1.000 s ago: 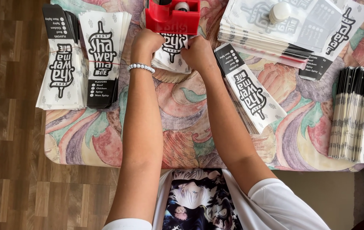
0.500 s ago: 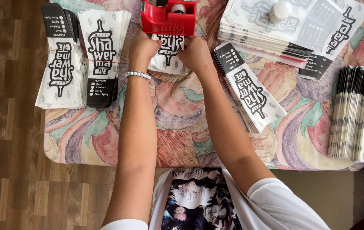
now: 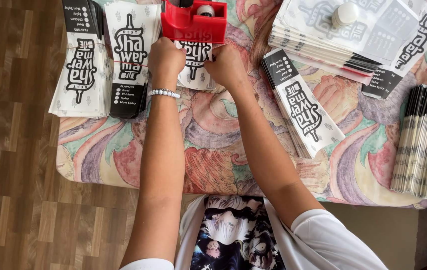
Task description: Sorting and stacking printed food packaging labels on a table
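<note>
At the top centre of the frame, our left hand [image 3: 167, 56] and right hand [image 3: 227, 64] meet over a single white paper sleeve [image 3: 194, 67] with black lettering, which lies on the patterned tablecloth [image 3: 208, 150] just below a red tape dispenser [image 3: 194, 24]. The sleeve sits between the two hands, its upper end tucked against the dispenser's front edge and its lower end showing under our knuckles. Both hands are curled with fingers bent, each pressing or pinching one side of the sleeve; the fingertips themselves are hidden from us, so we cannot tell exactly how they grip. A white bead bracelet [image 3: 164, 92] circles our left wrist.

In the upper left of the frame, two bundles [image 3: 101, 60] of the same printed sleeves lie side by side, well apart from the right hand and just beside the left one. To the right of our right forearm, a fanned stack [image 3: 306, 107] runs diagonally toward the lower right. At the upper right, a broad pile of flat sheets [image 3: 353, 42] carries a small white round cap [image 3: 344, 14] on top. Along the right edge, another stack [image 3: 426, 145] stands on edge in a tight row. The table's near rim crosses the middle of the frame, with wood flooring [image 3: 18, 175] filling the left side.
</note>
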